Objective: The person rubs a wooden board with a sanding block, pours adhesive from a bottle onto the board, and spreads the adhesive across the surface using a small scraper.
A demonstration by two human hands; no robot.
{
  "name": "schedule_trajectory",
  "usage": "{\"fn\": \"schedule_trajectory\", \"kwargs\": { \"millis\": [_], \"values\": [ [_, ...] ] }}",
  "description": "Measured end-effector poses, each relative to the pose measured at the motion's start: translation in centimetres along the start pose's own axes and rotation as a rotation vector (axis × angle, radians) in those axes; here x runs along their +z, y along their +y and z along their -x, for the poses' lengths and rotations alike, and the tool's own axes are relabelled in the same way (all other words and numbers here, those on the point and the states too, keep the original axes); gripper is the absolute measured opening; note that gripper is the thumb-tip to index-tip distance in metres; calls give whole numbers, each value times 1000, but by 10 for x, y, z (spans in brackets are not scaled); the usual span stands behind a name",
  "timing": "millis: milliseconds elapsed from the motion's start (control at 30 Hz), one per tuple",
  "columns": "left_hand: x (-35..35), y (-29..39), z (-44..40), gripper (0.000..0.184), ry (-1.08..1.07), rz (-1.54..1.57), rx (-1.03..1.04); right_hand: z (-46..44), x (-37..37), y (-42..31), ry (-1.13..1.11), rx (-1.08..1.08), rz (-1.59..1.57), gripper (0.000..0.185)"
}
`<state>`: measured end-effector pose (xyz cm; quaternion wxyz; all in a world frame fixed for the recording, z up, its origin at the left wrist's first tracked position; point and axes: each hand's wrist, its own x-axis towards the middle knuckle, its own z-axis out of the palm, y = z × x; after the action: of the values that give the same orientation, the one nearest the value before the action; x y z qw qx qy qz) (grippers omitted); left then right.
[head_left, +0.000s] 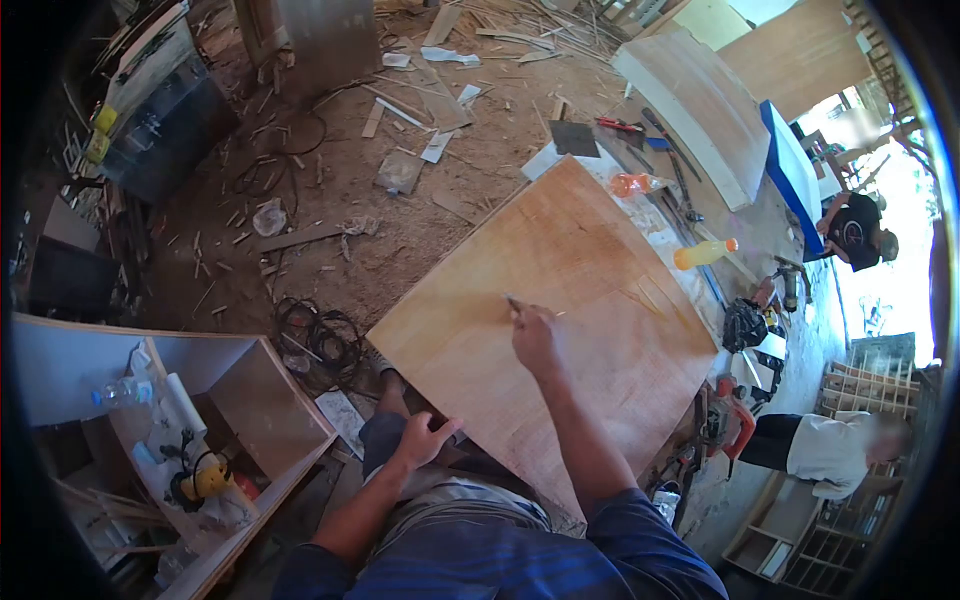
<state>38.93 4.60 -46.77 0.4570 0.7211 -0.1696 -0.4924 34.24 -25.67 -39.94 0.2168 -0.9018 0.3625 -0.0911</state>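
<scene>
A large sheet of plywood (600, 370) lies in front of me, turned at an angle, with a light brown grain. Over its middle, my right hand (537, 335) is closed on a thin pencil-like tool (512, 300). The tool's tip points toward the far left of the sheet; most of it is hidden in my fingers. At the sheet's near left edge is my left hand (428, 440), thumb apart from the fingers and nothing visible in it. I cannot tell whether it presses on the edge.
An open wooden cabinet (240, 400) holding a bottle and yellow tool stands left. Coiled cable (320, 335) lies beside it. Right are an orange bottle (635, 185), yellow bottle (705, 253) and red power tool (730, 420). Two people (830, 450) are farther right. Wood scraps litter the floor.
</scene>
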Motion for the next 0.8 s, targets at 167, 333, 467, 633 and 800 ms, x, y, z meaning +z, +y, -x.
{"fn": "schedule_trajectory", "kwargs": {
  "millis": [167,333,467,633,800],
  "values": [
    [5,1,6,45,58,18,61,42,34,-78,-100,-169,38,34],
    [54,-48,-20,39,642,-452,458,105,74,-130,-167,-363,-69,38],
    [35,-21,0,35,420,69,423,119,60,-138,-487,-252,-184,39],
    [8,-20,0,28,48,-76,181,62,-5,-17,-113,57,-455,33],
    [3,14,10,35,21,-131,79,-7,-99,180,362,395,52,16]
  ]
}}
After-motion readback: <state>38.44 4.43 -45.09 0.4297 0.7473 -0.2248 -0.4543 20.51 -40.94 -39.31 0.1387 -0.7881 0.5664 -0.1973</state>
